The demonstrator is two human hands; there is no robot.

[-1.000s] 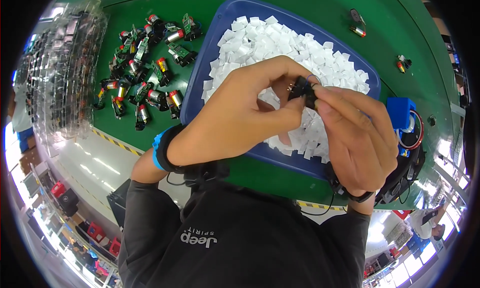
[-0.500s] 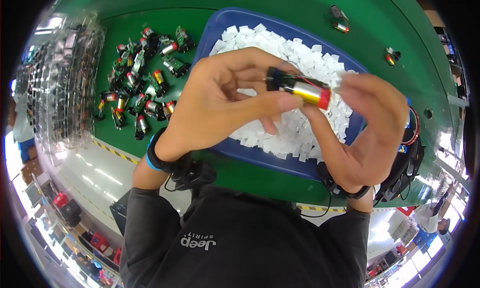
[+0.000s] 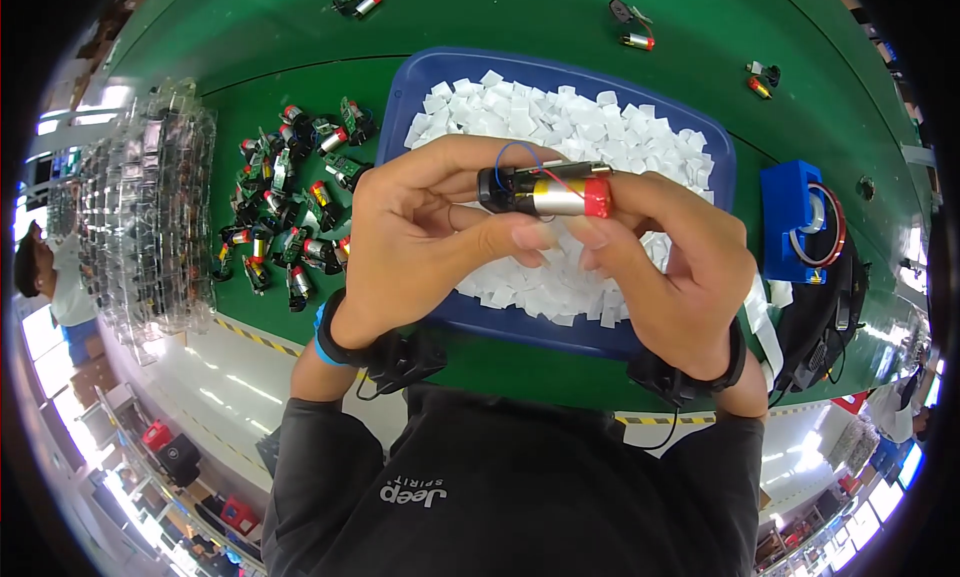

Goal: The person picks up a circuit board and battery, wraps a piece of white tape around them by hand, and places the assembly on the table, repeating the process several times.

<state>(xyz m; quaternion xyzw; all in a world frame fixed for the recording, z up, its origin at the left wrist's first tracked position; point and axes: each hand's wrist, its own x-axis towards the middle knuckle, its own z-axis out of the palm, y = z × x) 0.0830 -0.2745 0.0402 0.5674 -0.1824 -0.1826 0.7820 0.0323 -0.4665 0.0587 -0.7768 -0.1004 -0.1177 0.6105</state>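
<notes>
Between my two hands, above a blue bin (image 3: 398, 107) of small white squares (image 3: 560, 112), is a battery assembly (image 3: 572, 197). It has a silver and yellow cell with a red end, a black end piece, a thin circuit board and red and blue wires. My left hand (image 3: 415, 242) is closed round the black end, thumb along the cell's near side. My right hand (image 3: 690, 267) pinches the red end between thumb and fingers. The cell lies roughly level, its red end pointing right. Parts of the fingers behind it are hidden.
Left of the bin lies a pile of similar battery assemblies (image 3: 262, 182), beside stacked clear plastic trays (image 3: 150, 217). A few single assemblies (image 3: 637, 42) lie along the table's far side. A blue tape dispenser (image 3: 785, 222) and a black bag (image 3: 840, 322) are at the right.
My right hand, blurred and apart from the red end before, now touches and pinches it. The assembly has turned nearer level and shifted left. The view has shifted, showing the tape dispenser more fully.
</notes>
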